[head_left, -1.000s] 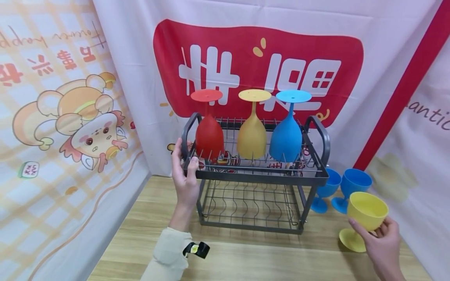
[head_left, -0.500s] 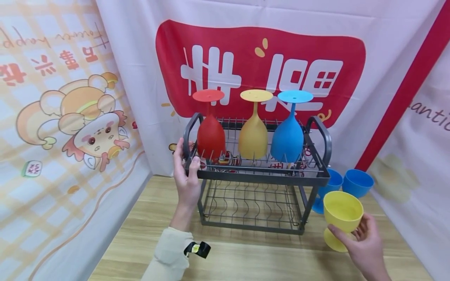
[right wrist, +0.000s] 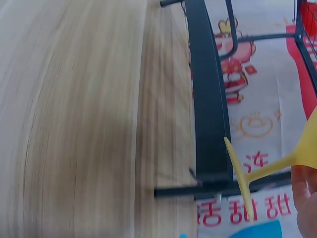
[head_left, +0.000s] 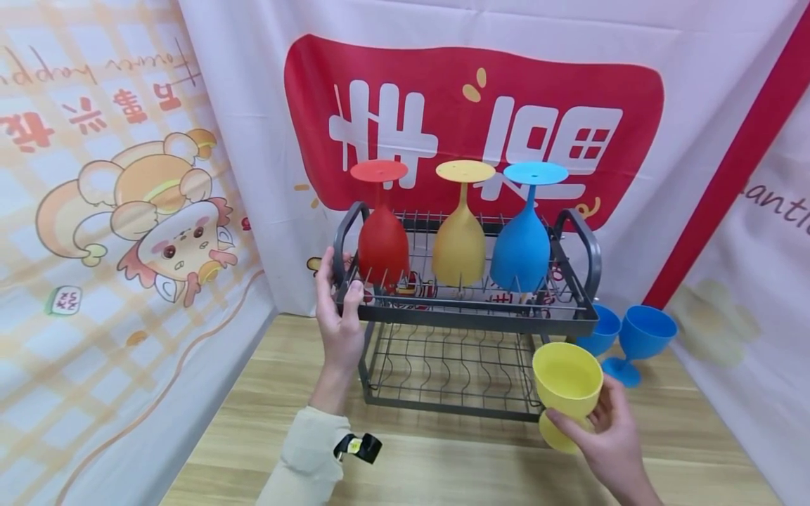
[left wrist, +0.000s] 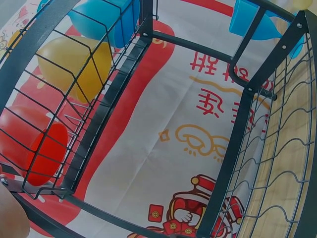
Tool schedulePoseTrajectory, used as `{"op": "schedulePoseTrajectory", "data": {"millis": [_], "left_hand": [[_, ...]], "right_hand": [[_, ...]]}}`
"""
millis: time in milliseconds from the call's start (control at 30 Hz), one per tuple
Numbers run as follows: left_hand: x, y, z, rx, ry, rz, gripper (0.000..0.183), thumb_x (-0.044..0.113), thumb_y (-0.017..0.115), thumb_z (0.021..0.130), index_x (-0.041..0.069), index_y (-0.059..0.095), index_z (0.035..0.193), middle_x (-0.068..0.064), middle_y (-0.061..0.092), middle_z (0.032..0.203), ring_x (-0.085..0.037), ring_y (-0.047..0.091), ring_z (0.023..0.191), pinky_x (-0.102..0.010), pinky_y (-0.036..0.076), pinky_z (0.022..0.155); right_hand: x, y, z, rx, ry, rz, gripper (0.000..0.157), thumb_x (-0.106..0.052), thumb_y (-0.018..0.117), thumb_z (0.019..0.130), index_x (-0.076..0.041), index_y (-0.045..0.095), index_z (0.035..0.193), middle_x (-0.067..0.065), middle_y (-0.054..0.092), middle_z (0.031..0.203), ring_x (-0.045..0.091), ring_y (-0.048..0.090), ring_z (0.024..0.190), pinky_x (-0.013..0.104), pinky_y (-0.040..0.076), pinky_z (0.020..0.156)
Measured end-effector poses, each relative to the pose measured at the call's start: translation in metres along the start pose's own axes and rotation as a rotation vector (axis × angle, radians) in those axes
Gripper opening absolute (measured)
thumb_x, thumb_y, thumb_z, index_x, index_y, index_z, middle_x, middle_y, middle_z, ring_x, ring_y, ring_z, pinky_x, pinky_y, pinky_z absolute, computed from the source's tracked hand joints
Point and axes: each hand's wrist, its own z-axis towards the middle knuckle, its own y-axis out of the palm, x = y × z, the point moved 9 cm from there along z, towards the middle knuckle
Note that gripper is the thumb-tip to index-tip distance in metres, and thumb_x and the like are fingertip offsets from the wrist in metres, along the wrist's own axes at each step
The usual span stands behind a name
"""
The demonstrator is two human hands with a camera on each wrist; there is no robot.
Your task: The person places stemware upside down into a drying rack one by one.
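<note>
My left hand [head_left: 339, 323] grips the left end of the upper tier of a dark two-tier dish rack [head_left: 468, 322], beside its handle. On that tier a red goblet [head_left: 382, 246], a pale yellow goblet [head_left: 460, 249] and a blue goblet [head_left: 522, 253] stand upside down in a row. My right hand [head_left: 610, 443] holds a yellow goblet [head_left: 566, 390] by its bowl, mouth up, in front of the rack's right end. In the right wrist view the held goblet's stem [right wrist: 272, 167] and foot show near the rack frame [right wrist: 210, 99].
Two blue goblets stand upright on the wooden table behind the right hand: one [head_left: 647, 332] near the right curtain, another [head_left: 600, 336] partly hidden by the rack. The wire lower tier [head_left: 449, 365] sits below the upper one. Printed cloth [head_left: 253, 105] hangs behind and at both sides.
My right hand has carried the yellow goblet leftward from the table's right side to the rack's right front corner. My left hand keeps its grip on the rack.
</note>
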Motion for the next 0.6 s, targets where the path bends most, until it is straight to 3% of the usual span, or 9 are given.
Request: {"op": "schedulePoseTrajectory", "data": {"millis": [133, 267, 433, 600], "left_hand": [[0.001, 0.000, 0.000, 0.002, -0.002, 0.002, 0.061, 0.012, 0.051, 0.106, 0.023, 0.035, 0.165, 0.002, 0.052, 0.158, -0.022, 0.047, 0.150, -0.036, 0.052, 0.116], [0.002, 0.001, 0.000, 0.001, -0.004, 0.010, 0.062, 0.012, 0.051, 0.106, 0.023, 0.035, 0.165, 0.003, 0.052, 0.158, -0.020, 0.047, 0.149, -0.031, 0.052, 0.115], [0.001, 0.001, -0.001, -0.002, -0.009, 0.006, 0.061, 0.012, 0.051, 0.107, 0.023, 0.035, 0.165, 0.002, 0.051, 0.159, -0.020, 0.046, 0.150, -0.034, 0.053, 0.115], [0.000, 0.001, -0.001, -0.004, -0.006, -0.005, 0.062, 0.011, 0.050, 0.107, 0.023, 0.034, 0.165, 0.001, 0.051, 0.159, -0.022, 0.046, 0.150, -0.027, 0.053, 0.112]], "right_hand": [[-0.015, 0.021, -0.005, -0.052, -0.070, 0.042, 0.094, -0.020, 0.091, 0.085, -0.013, 0.032, 0.159, 0.005, 0.051, 0.153, -0.011, 0.054, 0.120, 0.001, 0.044, 0.098], [-0.028, 0.040, -0.011, -0.104, -0.132, 0.058, 0.092, -0.018, 0.091, 0.084, -0.014, 0.037, 0.157, 0.003, 0.054, 0.151, -0.006, 0.057, 0.121, 0.006, 0.047, 0.099], [-0.037, 0.060, -0.016, -0.137, -0.137, 0.039, 0.090, -0.022, 0.094, 0.081, -0.018, 0.043, 0.154, 0.000, 0.057, 0.148, -0.002, 0.059, 0.119, 0.012, 0.051, 0.100], [-0.046, 0.071, -0.019, -0.152, -0.159, 0.052, 0.089, -0.019, 0.095, 0.079, -0.020, 0.045, 0.153, 0.000, 0.058, 0.149, 0.001, 0.060, 0.120, 0.016, 0.052, 0.099]]}}
